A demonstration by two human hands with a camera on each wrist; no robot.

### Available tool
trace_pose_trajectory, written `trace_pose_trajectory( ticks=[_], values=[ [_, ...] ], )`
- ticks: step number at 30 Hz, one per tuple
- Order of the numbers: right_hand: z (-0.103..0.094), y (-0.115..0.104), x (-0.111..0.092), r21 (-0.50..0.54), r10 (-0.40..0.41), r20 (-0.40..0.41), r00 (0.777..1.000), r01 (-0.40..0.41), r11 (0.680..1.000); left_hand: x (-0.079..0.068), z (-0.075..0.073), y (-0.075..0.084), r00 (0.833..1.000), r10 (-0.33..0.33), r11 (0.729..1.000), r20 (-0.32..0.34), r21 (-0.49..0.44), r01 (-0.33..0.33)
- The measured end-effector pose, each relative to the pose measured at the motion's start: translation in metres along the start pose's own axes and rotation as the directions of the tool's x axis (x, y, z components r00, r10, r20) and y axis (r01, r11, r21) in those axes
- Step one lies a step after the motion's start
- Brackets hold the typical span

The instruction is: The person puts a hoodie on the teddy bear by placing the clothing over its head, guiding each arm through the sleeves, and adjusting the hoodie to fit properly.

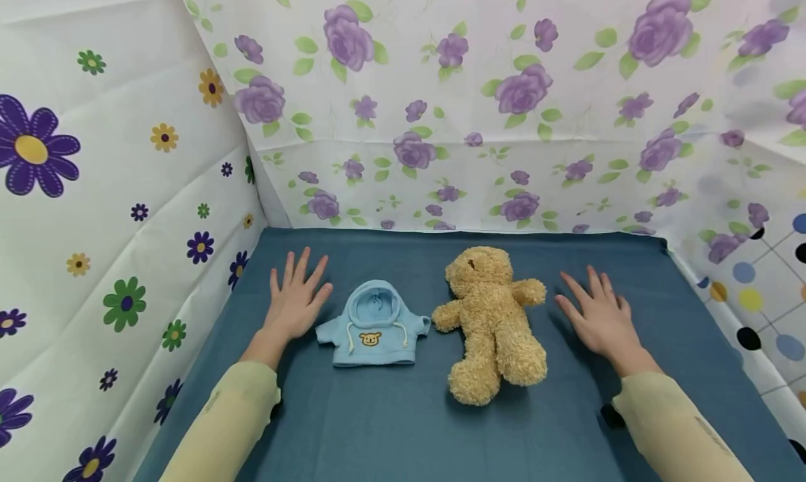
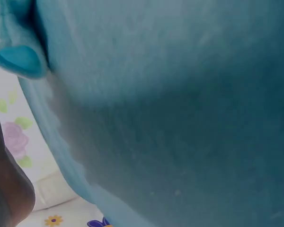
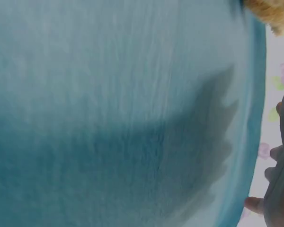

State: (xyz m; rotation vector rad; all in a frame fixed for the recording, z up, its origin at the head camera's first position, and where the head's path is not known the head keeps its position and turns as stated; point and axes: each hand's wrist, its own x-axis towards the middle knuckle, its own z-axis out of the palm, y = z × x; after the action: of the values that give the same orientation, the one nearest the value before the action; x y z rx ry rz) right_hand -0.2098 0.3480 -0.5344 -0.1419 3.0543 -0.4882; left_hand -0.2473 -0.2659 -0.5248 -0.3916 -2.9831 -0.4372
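A small light-blue doll hoodie (image 1: 378, 328), with a bear face on its front and two white drawstrings, lies flat at the middle left in the head view. Beside it on the right, a tan teddy bear (image 1: 491, 321) lies on its back, its head turned to the left. My left hand (image 1: 294, 301) is spread with straight fingers left of the hoodie, holding nothing. On the bear's other side my right hand (image 1: 598, 321) is likewise spread and holds nothing. The left wrist view catches the hoodie's sleeve (image 2: 21, 61); the right wrist view shows a bit of the bear's fur (image 3: 274, 12).
A dark blue cloth (image 1: 378, 426) covers the table. White sheets hang around it: a purple-rose sheet (image 1: 441, 181) at the back, a daisy-print sheet (image 1: 126, 244) on the left and a dotted sheet (image 1: 755, 328) on the right.
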Motion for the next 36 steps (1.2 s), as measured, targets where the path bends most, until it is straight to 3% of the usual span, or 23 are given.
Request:
trace_pose_trajectory(
  ticks=[8, 15, 20, 23, 29, 33, 36],
  values=[
    [-0.005, -0.014, -0.017, 0.098, 0.009, -0.017, 1.0, -0.007, 0.995, -0.021, -0.004, 0.008, 0.996, 0.001, 0.987, -0.089, -0.16, -0.015],
    [-0.018, -0.03, -0.03, 0.248, 0.024, -0.018, 1.0, -0.019, 0.969, -0.038, -0.009, 0.015, 0.991, 0.014, 0.968, -0.135, -0.247, -0.048],
    [-0.027, -0.042, -0.042, 0.339, 0.029, -0.061, 0.998, -0.007, 0.941, -0.047, -0.012, 0.021, 0.991, -0.013, 0.936, -0.136, -0.351, -0.036],
    [-0.03, -0.05, -0.05, 0.403, 0.052, -0.076, 0.996, -0.017, 0.915, -0.055, -0.014, 0.023, 0.99, -0.047, 0.903, -0.13, -0.429, -0.014],
    [-0.032, -0.065, -0.066, 0.563, 0.088, -0.08, 0.993, -0.028, 0.826, -0.072, -0.014, 0.028, 0.979, -0.128, 0.844, -0.158, -0.536, 0.024],
    [-0.033, -0.074, -0.074, 0.684, 0.092, -0.071, 0.993, -0.019, 0.729, -0.08, -0.013, 0.031, 0.96, -0.225, 0.819, -0.164, -0.566, 0.095],
    [-0.035, -0.08, -0.08, 0.764, 0.118, -0.071, 0.99, -0.022, 0.645, -0.084, -0.015, 0.035, 0.94, -0.318, 0.791, -0.124, -0.581, 0.19]
  ],
)
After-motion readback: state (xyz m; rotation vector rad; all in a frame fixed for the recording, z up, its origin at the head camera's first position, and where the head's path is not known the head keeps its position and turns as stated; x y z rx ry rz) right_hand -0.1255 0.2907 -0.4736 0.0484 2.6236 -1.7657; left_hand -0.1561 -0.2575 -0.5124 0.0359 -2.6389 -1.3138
